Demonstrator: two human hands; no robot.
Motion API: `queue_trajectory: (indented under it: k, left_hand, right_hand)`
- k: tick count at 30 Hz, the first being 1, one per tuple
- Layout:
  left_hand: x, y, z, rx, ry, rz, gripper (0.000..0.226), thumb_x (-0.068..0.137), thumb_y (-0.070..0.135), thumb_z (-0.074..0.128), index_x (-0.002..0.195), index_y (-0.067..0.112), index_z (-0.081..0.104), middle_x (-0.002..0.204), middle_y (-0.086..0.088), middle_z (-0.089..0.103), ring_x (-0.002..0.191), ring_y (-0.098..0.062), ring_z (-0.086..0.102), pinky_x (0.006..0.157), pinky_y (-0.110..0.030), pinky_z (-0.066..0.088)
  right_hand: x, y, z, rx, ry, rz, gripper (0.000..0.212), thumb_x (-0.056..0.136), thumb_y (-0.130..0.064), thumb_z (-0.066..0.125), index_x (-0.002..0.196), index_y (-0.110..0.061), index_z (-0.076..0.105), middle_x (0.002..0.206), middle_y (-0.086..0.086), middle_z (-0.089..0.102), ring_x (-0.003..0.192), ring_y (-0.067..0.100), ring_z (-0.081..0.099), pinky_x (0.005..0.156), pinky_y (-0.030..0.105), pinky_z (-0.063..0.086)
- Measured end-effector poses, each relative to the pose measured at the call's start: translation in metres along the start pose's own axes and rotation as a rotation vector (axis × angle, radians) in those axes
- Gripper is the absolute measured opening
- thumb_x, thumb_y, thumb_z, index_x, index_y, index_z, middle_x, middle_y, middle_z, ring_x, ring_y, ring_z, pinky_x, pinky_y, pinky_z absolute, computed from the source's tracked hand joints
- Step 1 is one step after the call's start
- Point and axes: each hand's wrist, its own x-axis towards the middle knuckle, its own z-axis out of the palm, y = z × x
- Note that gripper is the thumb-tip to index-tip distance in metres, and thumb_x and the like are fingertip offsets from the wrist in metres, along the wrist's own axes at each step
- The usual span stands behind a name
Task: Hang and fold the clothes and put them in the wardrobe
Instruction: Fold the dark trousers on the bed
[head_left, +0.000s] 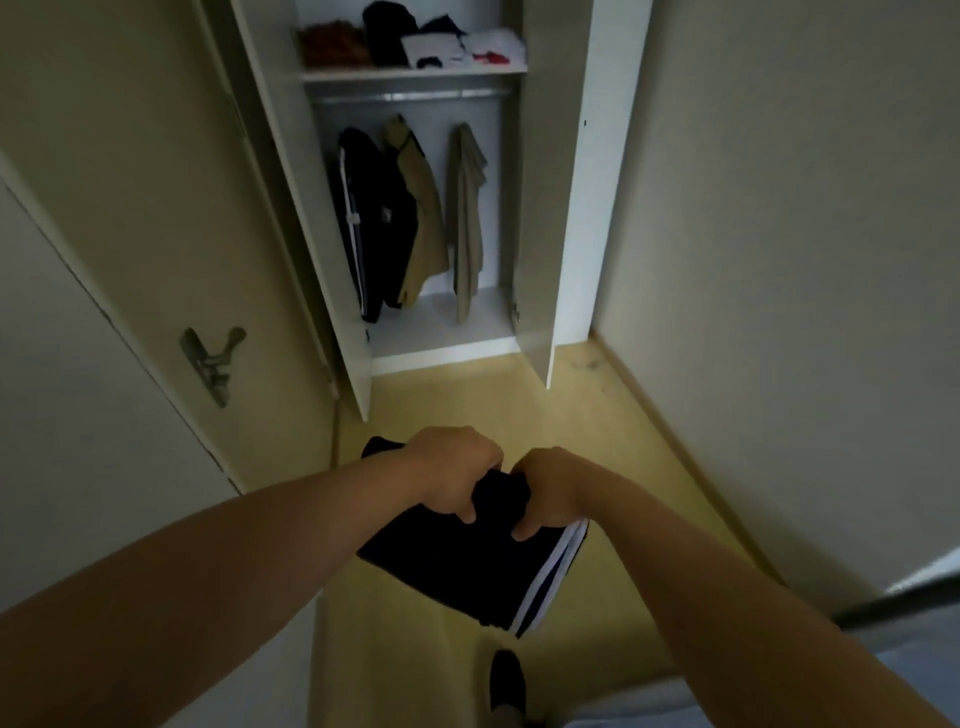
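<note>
A folded black garment with white side stripes (467, 566) hangs in front of me above the floor. My left hand (452, 470) grips its top edge with curled fingers, and my right hand (550, 488) grips the same edge just beside it. Ahead stands the open white wardrobe (571, 208). A black jacket (371, 218), a tan coat (423, 218) and a beige garment (467, 218) hang from its rail (410, 96). Folded clothes (415, 41) lie on the upper shelf.
A cream room door with a metal handle (213, 364) stands close on the left. A wall runs along the right. Yellow floor (457, 405) lies between me and the wardrobe. My dark shoe (506, 680) shows below, and a bed edge (904, 597) at the lower right.
</note>
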Motion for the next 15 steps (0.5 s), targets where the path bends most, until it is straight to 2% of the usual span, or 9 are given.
queue_trajectory:
  k: [2,4,8,13,15]
  left_hand:
    - [0.027,-0.031,-0.026,-0.029,0.007,-0.011,0.064,0.073,0.034,0.086,0.127,0.023,0.053,0.115,0.001,0.057,0.096,-0.018,0.052,0.07,-0.033,0.045]
    - [0.056,-0.064,-0.056,-0.073,0.019,-0.032,0.069,0.068,0.029,0.089,0.127,0.023,0.055,0.118,0.001,0.057,0.102,-0.018,0.054,0.08,-0.036,0.05]
    - [0.115,-0.127,-0.116,-0.22,0.006,-0.081,0.066,0.069,0.022,0.091,0.128,0.016,0.061,0.125,-0.001,0.062,0.114,-0.02,0.057,0.096,-0.036,0.05]
    - [0.182,-0.208,-0.196,-0.21,0.102,-0.113,0.057,0.074,0.019,0.086,0.126,0.014,0.062,0.125,-0.003,0.062,0.115,-0.019,0.057,0.101,-0.036,0.046]
    - [0.204,-0.243,-0.224,-0.217,0.134,-0.121,0.047,0.078,0.016,0.082,0.121,0.012,0.062,0.122,-0.005,0.064,0.112,-0.02,0.058,0.098,-0.035,0.047]
  right_hand:
    - [0.039,0.015,-0.036,-0.002,0.002,-0.046,0.052,0.074,-0.04,0.084,0.115,-0.011,0.071,0.106,0.006,0.07,0.088,0.021,0.062,0.077,0.034,0.054]
    - [0.077,0.031,-0.079,-0.011,0.022,-0.08,0.05,0.074,-0.038,0.084,0.114,-0.011,0.071,0.106,0.006,0.07,0.093,0.021,0.064,0.081,0.034,0.056]
    - [0.147,0.056,-0.173,-0.071,0.063,-0.146,0.046,0.074,-0.035,0.084,0.11,-0.01,0.071,0.107,0.007,0.069,0.098,0.024,0.064,0.086,0.037,0.056]
    - [0.228,0.076,-0.295,-0.195,0.09,-0.206,0.046,0.078,-0.037,0.082,0.112,-0.008,0.072,0.101,0.007,0.069,0.093,0.023,0.065,0.083,0.032,0.054]
    - [0.258,0.083,-0.336,-0.199,0.088,-0.213,0.044,0.079,-0.035,0.081,0.112,-0.007,0.072,0.098,0.006,0.068,0.09,0.021,0.064,0.079,0.03,0.052]
